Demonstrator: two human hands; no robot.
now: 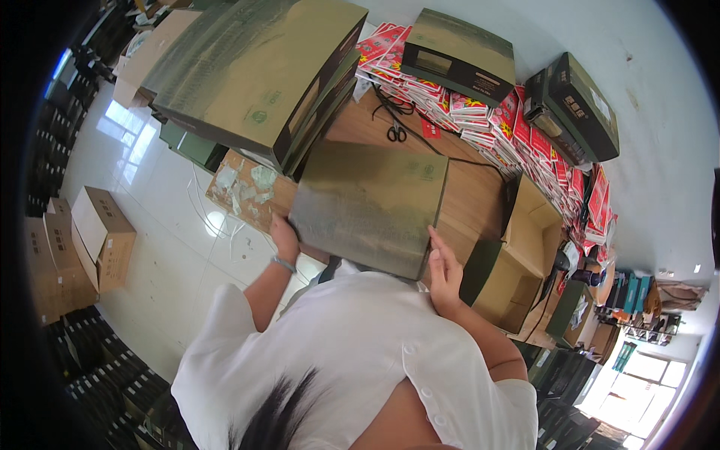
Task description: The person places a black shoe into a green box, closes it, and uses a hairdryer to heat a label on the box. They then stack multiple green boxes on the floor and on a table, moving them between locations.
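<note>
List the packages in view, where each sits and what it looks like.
Flat box: held over the wooden table, olive-gold, dark edges.
Stacked boxes: top left, same olive-gold.
Windowed box: top centre, dark.
Red packets: rows along the wall.
Open carton: right, brown.
Floor cartons: left, brown.

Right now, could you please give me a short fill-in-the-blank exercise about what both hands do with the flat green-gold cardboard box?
1. The flat green-gold cardboard box is gripped by ____ hands.
2. The left hand, wearing a ____ at the wrist, grips its left side; the right hand grips its right.
3. Black-handled ____ lie on the wooden table behind it.

Missing words: both; bracelet; scissors
</note>
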